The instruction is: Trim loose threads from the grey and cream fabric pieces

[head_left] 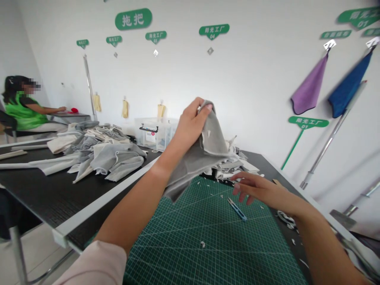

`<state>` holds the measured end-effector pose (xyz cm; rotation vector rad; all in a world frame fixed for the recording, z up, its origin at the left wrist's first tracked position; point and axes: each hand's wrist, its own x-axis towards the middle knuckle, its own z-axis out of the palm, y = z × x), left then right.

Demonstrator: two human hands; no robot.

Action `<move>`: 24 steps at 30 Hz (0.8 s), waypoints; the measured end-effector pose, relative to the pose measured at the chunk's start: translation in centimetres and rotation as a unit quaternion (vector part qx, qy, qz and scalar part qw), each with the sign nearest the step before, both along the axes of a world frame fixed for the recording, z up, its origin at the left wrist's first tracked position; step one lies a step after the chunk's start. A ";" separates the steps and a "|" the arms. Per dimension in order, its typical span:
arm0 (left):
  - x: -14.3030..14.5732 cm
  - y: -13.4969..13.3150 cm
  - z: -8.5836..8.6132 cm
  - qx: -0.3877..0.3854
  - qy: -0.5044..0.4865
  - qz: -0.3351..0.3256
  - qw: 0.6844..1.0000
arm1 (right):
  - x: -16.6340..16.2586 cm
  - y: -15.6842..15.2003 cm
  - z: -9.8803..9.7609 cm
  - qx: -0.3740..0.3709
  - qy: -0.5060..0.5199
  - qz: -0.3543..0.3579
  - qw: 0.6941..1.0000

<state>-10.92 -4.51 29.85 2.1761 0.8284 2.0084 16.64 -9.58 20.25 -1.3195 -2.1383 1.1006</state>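
My left hand (190, 126) is raised and pinches a corner of a grey terry cloth (204, 158), which hangs down over my forearm side. My right hand (255, 189) is held open, fingers apart, just above the far right of a green gridded cutting mat (202, 241). It touches nothing I can see. Nearest to it, a small blue-handled thread snip (236, 209) lies on the mat among white fabric crumbs. Behind the raised cloth sits a heap of grey and cream offcuts (234, 168).
To the left, on a black table (53, 198), lie heaps of grey and cream fabric (103, 158). A co-worker in a green vest (25, 113) sits beyond them. A transparent plastic box (156, 133) stands at the back. Purple and blue cloths and metal poles hang on the right wall.
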 end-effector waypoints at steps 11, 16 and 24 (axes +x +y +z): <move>4.2 -3.3 -5.8 -0.233 0.000 -0.198 0.952 | -2.2 -3.2 -1.9 0.201 0.048 -0.113 0.972; 7.0 -3.1 -9.9 -0.251 -0.077 -0.116 0.958 | -2.2 -6.6 -3.1 0.250 0.067 -0.275 0.926; 9.9 -5.3 -12.0 -0.472 -0.130 -0.334 0.805 | -1.6 -6.8 -5.8 0.264 -0.068 -0.292 0.917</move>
